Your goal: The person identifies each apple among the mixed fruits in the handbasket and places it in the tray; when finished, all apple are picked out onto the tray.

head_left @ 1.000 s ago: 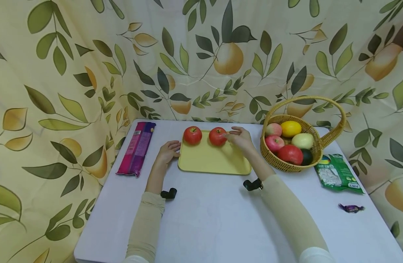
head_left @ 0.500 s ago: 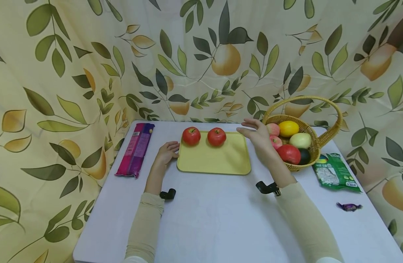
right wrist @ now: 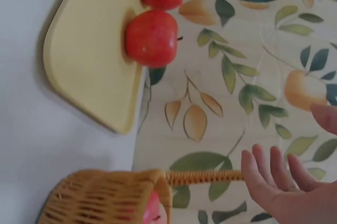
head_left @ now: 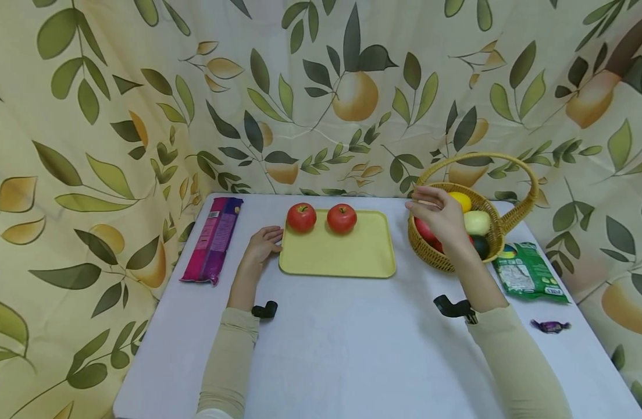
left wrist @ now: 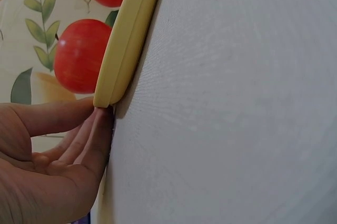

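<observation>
Two red apples (head_left: 302, 217) (head_left: 342, 219) sit side by side along the far edge of a pale yellow tray (head_left: 336, 256). At the tray's left edge rests my left hand (head_left: 261, 244); in the left wrist view its thumb and fingertips touch the tray's end (left wrist: 113, 77). My right hand (head_left: 440, 216) is raised over the left part of a wicker basket (head_left: 428, 247), fingers loosely extended and holding nothing. The basket holds a yellow lemon (head_left: 461, 201), a pale green round fruit (head_left: 477, 223), a dark green one (head_left: 480, 247) and reddish fruit partly hidden by the hand.
A pink and purple packet (head_left: 213, 240) lies on the white table (head_left: 342, 337) left of the tray. Right of the basket is a green snack bag (head_left: 529, 272), with a small purple wrapped candy (head_left: 550, 326) nearer. The basket's tall handle (head_left: 478, 156) arches upward. A patterned curtain (head_left: 310, 70) hangs behind.
My right hand has left the right-hand apple and travelled right to above the basket, its fingers opening from the fruit. My left hand stays at the tray's edge.
</observation>
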The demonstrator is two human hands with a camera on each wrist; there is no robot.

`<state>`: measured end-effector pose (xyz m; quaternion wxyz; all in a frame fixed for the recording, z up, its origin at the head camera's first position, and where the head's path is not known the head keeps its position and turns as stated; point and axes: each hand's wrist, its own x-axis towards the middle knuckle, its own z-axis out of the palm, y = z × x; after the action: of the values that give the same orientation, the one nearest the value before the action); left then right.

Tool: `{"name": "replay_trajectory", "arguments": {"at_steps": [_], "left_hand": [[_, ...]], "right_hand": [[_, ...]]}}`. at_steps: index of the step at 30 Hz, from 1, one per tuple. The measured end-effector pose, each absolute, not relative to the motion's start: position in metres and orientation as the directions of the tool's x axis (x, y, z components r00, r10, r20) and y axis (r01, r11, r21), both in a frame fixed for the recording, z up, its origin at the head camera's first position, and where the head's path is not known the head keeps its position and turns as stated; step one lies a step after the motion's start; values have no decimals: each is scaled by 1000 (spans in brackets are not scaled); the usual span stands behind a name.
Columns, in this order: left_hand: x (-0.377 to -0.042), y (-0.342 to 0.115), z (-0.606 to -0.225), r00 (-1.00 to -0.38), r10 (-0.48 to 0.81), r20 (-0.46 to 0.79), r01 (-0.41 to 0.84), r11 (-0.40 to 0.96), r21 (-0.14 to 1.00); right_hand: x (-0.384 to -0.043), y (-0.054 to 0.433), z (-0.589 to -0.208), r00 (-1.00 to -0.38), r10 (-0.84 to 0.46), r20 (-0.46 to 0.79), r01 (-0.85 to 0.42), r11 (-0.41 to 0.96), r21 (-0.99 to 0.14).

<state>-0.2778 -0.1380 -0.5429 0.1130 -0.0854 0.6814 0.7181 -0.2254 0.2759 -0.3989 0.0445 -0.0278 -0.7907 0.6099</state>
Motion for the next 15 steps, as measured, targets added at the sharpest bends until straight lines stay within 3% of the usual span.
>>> {"name": "replay_trajectory", "arguments": {"at_steps": [15], "left_hand": [[-279, -139, -544, -958, 46, -285, -287, -45, 957]], "right_hand": [[-202, 326, -403, -981, 183, 60, 8, 346, -938]]}}
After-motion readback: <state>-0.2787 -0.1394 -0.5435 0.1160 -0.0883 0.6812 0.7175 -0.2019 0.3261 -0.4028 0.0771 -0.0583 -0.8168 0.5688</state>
